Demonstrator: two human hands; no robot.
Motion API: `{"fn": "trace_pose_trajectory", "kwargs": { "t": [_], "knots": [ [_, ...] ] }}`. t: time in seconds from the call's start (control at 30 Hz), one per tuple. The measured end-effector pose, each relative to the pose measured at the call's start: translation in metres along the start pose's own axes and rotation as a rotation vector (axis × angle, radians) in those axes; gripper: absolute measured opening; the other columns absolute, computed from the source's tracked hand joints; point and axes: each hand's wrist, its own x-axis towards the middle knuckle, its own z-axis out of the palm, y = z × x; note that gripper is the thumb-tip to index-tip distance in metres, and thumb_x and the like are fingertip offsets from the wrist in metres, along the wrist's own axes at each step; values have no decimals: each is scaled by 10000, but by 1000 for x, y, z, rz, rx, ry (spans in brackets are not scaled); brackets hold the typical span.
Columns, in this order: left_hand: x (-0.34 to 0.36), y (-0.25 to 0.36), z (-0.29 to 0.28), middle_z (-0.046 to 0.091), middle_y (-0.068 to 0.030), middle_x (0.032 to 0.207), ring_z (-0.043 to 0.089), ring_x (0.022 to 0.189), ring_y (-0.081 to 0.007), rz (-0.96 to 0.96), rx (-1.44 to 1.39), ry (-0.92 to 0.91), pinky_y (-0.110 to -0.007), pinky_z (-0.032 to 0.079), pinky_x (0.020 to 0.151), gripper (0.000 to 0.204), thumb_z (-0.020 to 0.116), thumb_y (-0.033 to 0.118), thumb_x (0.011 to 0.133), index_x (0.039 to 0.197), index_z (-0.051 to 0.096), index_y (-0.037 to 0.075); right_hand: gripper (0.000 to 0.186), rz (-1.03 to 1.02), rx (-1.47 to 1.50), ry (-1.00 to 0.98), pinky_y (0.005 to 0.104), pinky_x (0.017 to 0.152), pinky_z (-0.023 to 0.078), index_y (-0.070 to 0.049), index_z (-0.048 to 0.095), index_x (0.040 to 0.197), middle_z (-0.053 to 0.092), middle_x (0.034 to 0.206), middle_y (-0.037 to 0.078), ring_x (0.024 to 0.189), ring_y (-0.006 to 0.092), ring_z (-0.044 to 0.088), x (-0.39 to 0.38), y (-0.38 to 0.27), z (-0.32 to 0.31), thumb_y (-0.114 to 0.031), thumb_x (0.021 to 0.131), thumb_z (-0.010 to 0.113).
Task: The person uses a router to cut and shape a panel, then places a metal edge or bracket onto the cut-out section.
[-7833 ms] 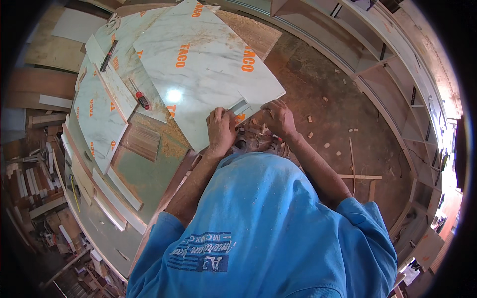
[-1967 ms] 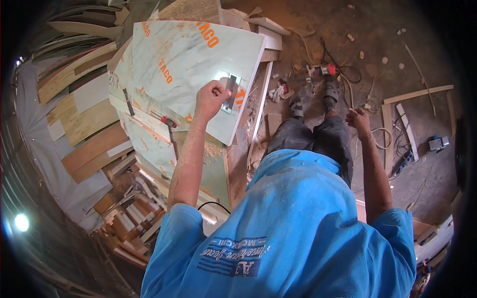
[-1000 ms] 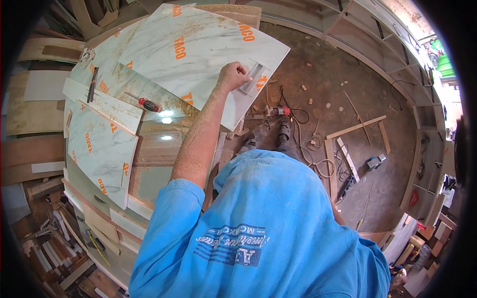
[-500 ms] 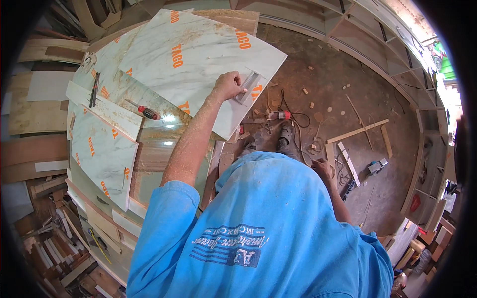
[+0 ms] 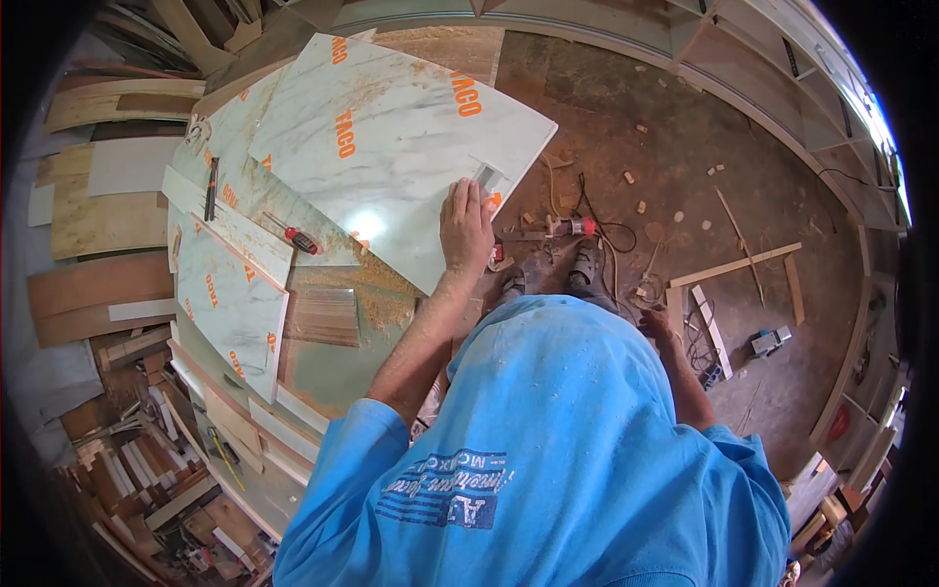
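My left hand [image 5: 467,225] lies on the top marble-patterned panel [image 5: 381,157], fingers stretched out flat. The fingertips reach the lower end of a small metal recessed pull handle [image 5: 488,176], set close to the panel's right edge; part of it is under the fingers. Sawdust is scattered over this panel. By my right side, beyond the blue shirt, hangs my right hand [image 5: 657,323]; its fingers are too small and dark to read. A screwdriver [image 5: 302,240] with a red and black handle rests on the sheets left of the top panel.
A smaller marble-patterned panel [image 5: 230,303] and a dark bar [image 5: 211,188] lie at the left. On the floor are a red corded power tool [image 5: 572,227], wooden strips [image 5: 734,264] and a grey tool [image 5: 771,340]. Board stacks [image 5: 117,201] stand far left.
My left hand has gone from gripping at the pull handle to lying flat on the panel, lower down. The whole view has shifted slightly. My right hand stays by my side.
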Motion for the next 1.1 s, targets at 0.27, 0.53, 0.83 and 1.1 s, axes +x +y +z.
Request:
{"fn": "trace_pose_trajectory", "kwargs": {
  "t": [0.27,0.53,0.83,1.1],
  "knots": [
    [-16,14,-2,408,-227,1571,392,1455,-422,-60,83,-91,-491,353,1193,553,554,276,1040,1475,457,-51,275,-78,-112,-59,366,528,555,-22,616,1092,681,847,131,639,250,697,17,-71,-23,-233,928,682],
    [-21,4,-2,338,-235,1611,332,1488,-438,-58,118,-159,-509,323,1206,672,577,353,1034,1530,372,-50,310,-64,-206,5,339,540,561,3,652,1135,690,838,106,648,203,695,23,-106,-33,-209,910,666],
    [-20,10,-3,279,-213,1642,286,1518,-404,-107,125,-186,-497,281,1233,692,590,334,1024,1551,335,-36,282,-43,-222,-82,356,536,568,-18,660,1104,691,820,120,649,223,700,33,-91,-38,-232,923,694],
    [-17,33,-6,178,-262,1658,198,1538,-444,-185,48,-166,-552,183,1256,840,683,187,910,1581,233,-44,210,-227,-398,-93,372,489,559,7,619,1026,692,821,151,616,250,704,48,-105,-26,-142,883,658]
  ]
}}
